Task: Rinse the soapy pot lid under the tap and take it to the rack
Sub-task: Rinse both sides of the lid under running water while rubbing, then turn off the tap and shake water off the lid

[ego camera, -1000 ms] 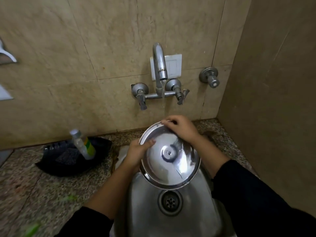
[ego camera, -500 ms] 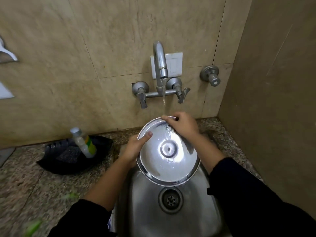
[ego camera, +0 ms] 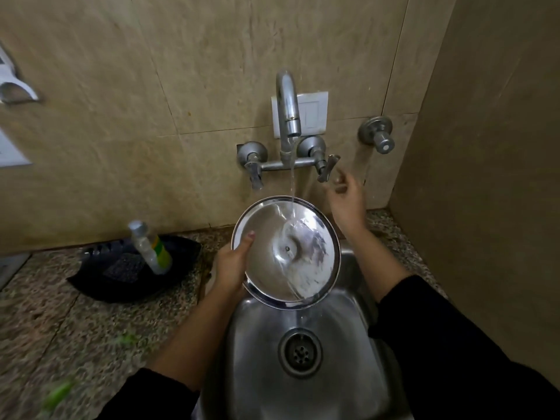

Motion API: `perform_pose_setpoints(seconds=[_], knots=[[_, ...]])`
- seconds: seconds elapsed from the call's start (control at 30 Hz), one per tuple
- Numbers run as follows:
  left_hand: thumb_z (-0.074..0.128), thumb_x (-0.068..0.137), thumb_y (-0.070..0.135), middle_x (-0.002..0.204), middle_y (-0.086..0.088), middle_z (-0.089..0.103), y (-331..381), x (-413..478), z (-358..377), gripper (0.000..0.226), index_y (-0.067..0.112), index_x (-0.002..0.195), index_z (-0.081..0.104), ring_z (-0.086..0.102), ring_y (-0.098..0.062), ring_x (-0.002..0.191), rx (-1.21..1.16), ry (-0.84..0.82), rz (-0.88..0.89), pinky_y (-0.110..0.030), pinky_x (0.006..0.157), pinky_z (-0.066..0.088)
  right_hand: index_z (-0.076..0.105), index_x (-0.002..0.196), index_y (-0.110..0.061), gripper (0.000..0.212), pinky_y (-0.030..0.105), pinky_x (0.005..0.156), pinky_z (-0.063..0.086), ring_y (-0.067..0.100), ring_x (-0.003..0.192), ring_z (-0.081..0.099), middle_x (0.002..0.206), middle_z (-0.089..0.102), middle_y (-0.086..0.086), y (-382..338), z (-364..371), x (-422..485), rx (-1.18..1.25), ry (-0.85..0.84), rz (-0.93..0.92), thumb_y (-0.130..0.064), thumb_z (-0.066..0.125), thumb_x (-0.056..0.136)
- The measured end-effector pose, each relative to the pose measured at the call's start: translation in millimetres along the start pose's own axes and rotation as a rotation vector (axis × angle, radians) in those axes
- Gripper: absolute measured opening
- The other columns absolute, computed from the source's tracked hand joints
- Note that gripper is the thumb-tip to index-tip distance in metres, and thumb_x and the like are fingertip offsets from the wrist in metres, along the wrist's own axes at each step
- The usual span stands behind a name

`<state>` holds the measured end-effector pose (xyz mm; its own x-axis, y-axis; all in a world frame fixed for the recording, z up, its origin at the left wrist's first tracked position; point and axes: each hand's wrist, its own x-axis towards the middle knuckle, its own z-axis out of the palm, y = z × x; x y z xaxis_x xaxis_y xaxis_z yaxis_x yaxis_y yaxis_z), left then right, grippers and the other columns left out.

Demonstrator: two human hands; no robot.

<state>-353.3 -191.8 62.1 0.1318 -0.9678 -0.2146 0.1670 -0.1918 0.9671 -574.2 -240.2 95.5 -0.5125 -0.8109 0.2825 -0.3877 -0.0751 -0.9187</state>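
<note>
The round steel pot lid (ego camera: 288, 253) is tilted over the steel sink (ego camera: 342, 374), its inner face toward me. Water runs from the wall tap (ego camera: 288, 107) onto the lid's upper part and drips off its lower edge toward the drain (ego camera: 300, 353). My left hand (ego camera: 233, 268) grips the lid's left rim, thumb on the inner face. Off the lid, my right hand (ego camera: 347, 201) hangs in the air with fingers apart, just below the tap's right handle (ego camera: 325, 171). No rack is in view.
A black tray (ego camera: 100, 280) with a scrub pad and a dish-soap bottle (ego camera: 151, 247) sits on the granite counter (ego camera: 60, 328) left of the sink. A second valve (ego camera: 377, 136) sticks out of the tiled wall at right. A side wall closes the right.
My right hand has let go of the lid's top edge and risen toward the tap's right handle. The lid now hangs from my left hand alone, with water spreading over it.
</note>
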Motion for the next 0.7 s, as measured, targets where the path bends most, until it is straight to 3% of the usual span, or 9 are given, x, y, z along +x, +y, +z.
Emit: perform_pose_setpoints(seconds=[0.13,0.27,0.33,0.4,0.57,0.7], knots=[[0.070,0.085,0.027,0.091,-0.013,0.074,9,0,5,0.020,0.009,0.092,0.072,0.070,-0.030,0.086,0.004,-0.016,0.026,-0.043,0.083,0.057,0.060,0.117,-0.013,0.033,0.034,0.082,0.054,0.013,0.085,0.055,0.114,0.056,0.007,-24,10,20,-0.113,0.083,-0.070,-0.021,0.068,0.085],[0.069,0.085,0.027,0.091,-0.012,0.074,19,-5,4,0.014,0.013,0.087,0.072,0.070,-0.029,0.085,0.002,-0.032,0.029,-0.041,0.082,0.057,0.064,0.118,-0.020,0.038,0.030,0.081,0.049,0.022,0.103,0.052,0.114,0.054,0.008,-28,17,18,-0.347,0.092,-0.345,-0.002,0.059,0.085],[0.069,0.085,0.024,0.091,-0.013,0.073,22,-10,3,0.012,0.012,0.086,0.072,0.069,-0.029,0.085,-0.022,-0.035,0.029,-0.041,0.082,0.056,0.062,0.122,-0.019,0.043,0.031,0.084,0.048,0.024,0.103,0.051,0.113,0.053,0.011,-27,18,19,-0.319,0.095,-0.384,0.003,0.057,0.086],[0.069,0.086,0.024,0.091,-0.015,0.073,23,-15,1,0.013,0.011,0.086,0.072,0.069,-0.030,0.085,-0.045,-0.033,0.020,-0.041,0.082,0.056,0.058,0.127,-0.017,0.045,0.035,0.087,0.049,0.025,0.101,0.051,0.114,0.053,0.013,-27,16,18,-0.267,0.069,-0.408,0.004,0.057,0.087],[0.069,0.085,0.026,0.089,-0.012,0.073,23,-24,2,0.013,0.012,0.085,0.071,0.069,-0.027,0.082,-0.042,-0.005,0.006,-0.040,0.081,0.056,0.049,0.135,-0.010,0.066,0.039,0.089,0.046,0.033,0.114,0.047,0.125,0.048,0.020,-30,9,16,-0.685,-0.096,-0.592,0.013,0.063,0.075],[0.072,0.082,0.030,0.087,-0.010,0.075,24,-28,2,0.014,0.015,0.081,0.073,0.070,-0.030,0.087,-0.029,0.025,0.007,-0.043,0.085,0.056,0.053,0.129,-0.010,0.055,0.042,0.092,0.047,0.036,0.118,0.046,0.131,0.048,0.019,-38,2,19,-0.739,-0.140,-0.585,0.011,0.056,0.079]])
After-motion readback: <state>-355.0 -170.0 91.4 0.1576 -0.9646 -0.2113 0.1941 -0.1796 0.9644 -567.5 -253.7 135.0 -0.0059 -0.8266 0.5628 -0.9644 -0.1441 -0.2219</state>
